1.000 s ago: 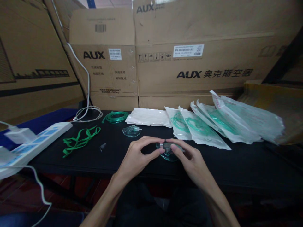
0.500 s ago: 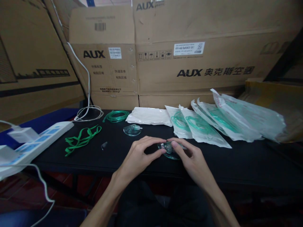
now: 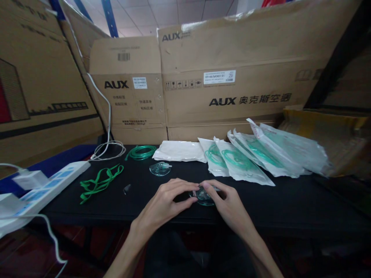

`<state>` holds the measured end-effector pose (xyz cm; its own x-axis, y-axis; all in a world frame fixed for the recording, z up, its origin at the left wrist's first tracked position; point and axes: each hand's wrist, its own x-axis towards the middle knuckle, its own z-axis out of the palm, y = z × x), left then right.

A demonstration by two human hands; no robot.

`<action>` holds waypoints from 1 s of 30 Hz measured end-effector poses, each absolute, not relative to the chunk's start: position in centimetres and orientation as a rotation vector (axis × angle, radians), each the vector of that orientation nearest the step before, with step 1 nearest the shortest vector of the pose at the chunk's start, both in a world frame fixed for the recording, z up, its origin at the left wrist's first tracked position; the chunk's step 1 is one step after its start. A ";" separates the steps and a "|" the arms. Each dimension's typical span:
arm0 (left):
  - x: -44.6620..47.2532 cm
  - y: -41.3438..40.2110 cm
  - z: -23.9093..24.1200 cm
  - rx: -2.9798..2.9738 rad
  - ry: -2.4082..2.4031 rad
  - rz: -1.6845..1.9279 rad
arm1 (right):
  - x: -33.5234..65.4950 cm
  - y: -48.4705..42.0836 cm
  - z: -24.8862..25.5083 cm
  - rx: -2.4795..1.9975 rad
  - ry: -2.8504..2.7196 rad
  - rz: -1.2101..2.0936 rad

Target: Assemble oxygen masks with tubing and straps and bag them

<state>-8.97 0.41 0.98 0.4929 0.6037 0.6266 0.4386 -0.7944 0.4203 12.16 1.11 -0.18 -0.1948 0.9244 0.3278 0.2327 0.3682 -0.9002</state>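
Both hands are at a clear oxygen mask point(image 3: 205, 199) lying on the black table. My left hand point(image 3: 169, 199) pinches its left edge, near a metal strip, between thumb and fingers. From the other side my right hand point(image 3: 224, 199) grips the mask, thumb on top and fingers behind, hiding much of it. Beyond my hands rests a second clear mask point(image 3: 160, 169). To the left lie a small clear connector point(image 3: 126, 189), a green elastic strap point(image 3: 101, 183) and a coil of green tubing point(image 3: 141, 152).
A white packet point(image 3: 179, 151) and several clear-and-white pouches point(image 3: 243, 160) holding green tubing lie along the back. At left is a white power strip point(image 3: 62, 185) with plugs and cables point(image 3: 108, 150). Large cardboard boxes point(image 3: 185, 104) stand behind the black table point(image 3: 275, 204).
The head view has tilted up, so the scene sits lower in the picture. My right hand has shifted slightly over the mask; both hands keep hold of it.
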 end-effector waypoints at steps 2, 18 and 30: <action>-8.9 0.4 1.0 2.524 0.905 1.148 | 12.2 1.1 -0.1 -1.055 -1.664 0.900; -9.3 0.5 0.8 2.515 1.028 1.248 | 12.2 0.9 0.0 -0.978 -1.747 0.942; -9.8 0.4 1.4 2.317 1.014 1.407 | 12.2 0.8 -0.2 -1.008 -1.829 0.830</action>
<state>-9.83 0.38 1.42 0.2927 0.6716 0.6806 0.4334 -0.7277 0.5317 12.18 0.81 -0.15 -0.2989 0.8816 0.3653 0.3058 0.4511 -0.8384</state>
